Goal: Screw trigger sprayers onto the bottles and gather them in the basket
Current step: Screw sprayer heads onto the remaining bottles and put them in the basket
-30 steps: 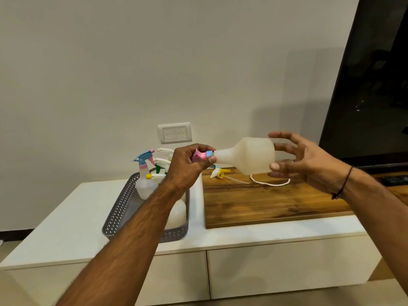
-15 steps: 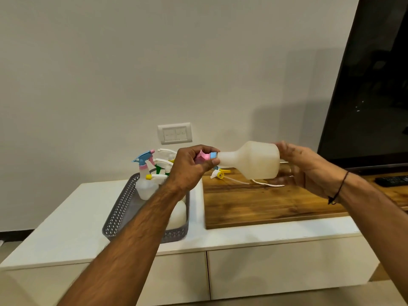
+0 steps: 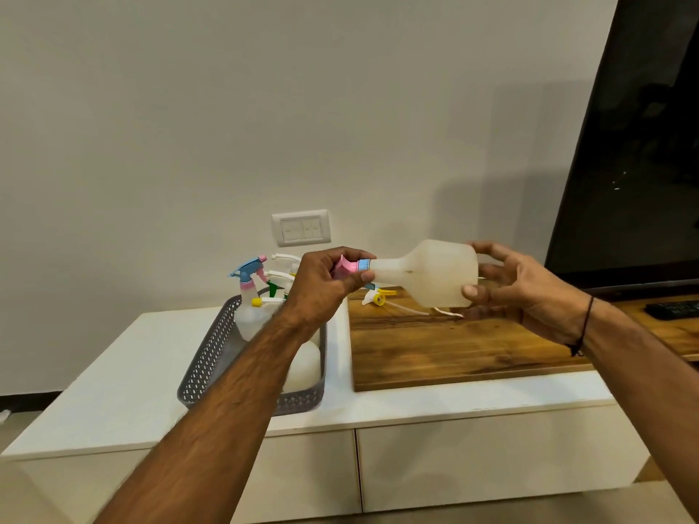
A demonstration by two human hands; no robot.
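A: Where was the frosted white plastic bottle (image 3: 435, 274)?

B: Held sideways in the air, above the wooden board (image 3: 446, 346). The left hand (image 3: 321, 289) gripped its pink-and-blue trigger sprayer (image 3: 350, 267); the right hand (image 3: 522, 293) pinched the base.

A: Progress?

B: Several finished bottles stood in the grey perforated basket (image 3: 212, 357), left of the board. One loose white-and-yellow sprayer (image 3: 374, 298) lay on the board, so probably nearly done.

looks like home living room. big dark tv screen (image 3: 639, 138) at right, sitting on long low white media cabinet (image 3: 113, 395) with flat drawer fronts. black remote (image 3: 671, 310) lying near tv. wood slab top (image 3: 435, 349) set over part of cabinet. plain painted wall with white switch plate (image 3: 301, 228). tiled floor just visible at lower corners. pretty domestic setup overall.
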